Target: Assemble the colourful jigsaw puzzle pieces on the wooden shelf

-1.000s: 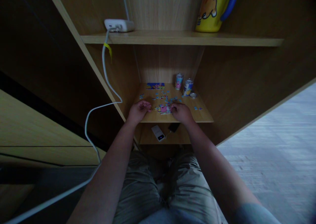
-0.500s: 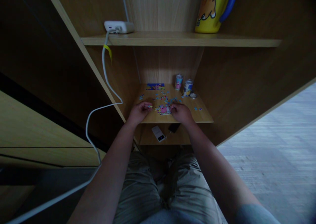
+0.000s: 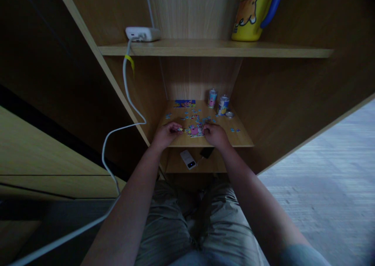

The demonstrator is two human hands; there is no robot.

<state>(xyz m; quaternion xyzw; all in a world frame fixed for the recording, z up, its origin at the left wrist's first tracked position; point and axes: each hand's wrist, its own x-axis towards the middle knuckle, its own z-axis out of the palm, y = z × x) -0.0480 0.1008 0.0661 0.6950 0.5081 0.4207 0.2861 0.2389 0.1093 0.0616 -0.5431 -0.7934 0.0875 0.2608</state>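
My left hand [image 3: 167, 134] pinches a small yellowish jigsaw piece [image 3: 180, 129] just left of a joined patch of jigsaw puzzle [image 3: 193, 131] in pink, yellow and white. At the patch's right edge, my right hand [image 3: 216, 134] has its fingers curled in and touching or very near it. What lies between those fingertips is hidden. Several loose blue jigsaw pieces [image 3: 195, 111] are scattered behind the patch. A pair of pieces [image 3: 233, 130] lies to the right. At the back of the shelf board [image 3: 178, 141] is a blue picture card [image 3: 184, 103].
Two printed cans [image 3: 212, 98] [image 3: 223, 105] stand at the back right beside a round lid [image 3: 229, 114]. Above are a white charger [image 3: 143, 34] with a hanging cable [image 3: 124, 78] and a yellow bottle [image 3: 247, 22]. A white device [image 3: 188, 159] and a dark one [image 3: 206, 152] lie below.
My left hand, with the jigsaw piece, has moved slightly right and nearer the joined patch. The right hand stays at the patch's right edge. The view has shifted a little.
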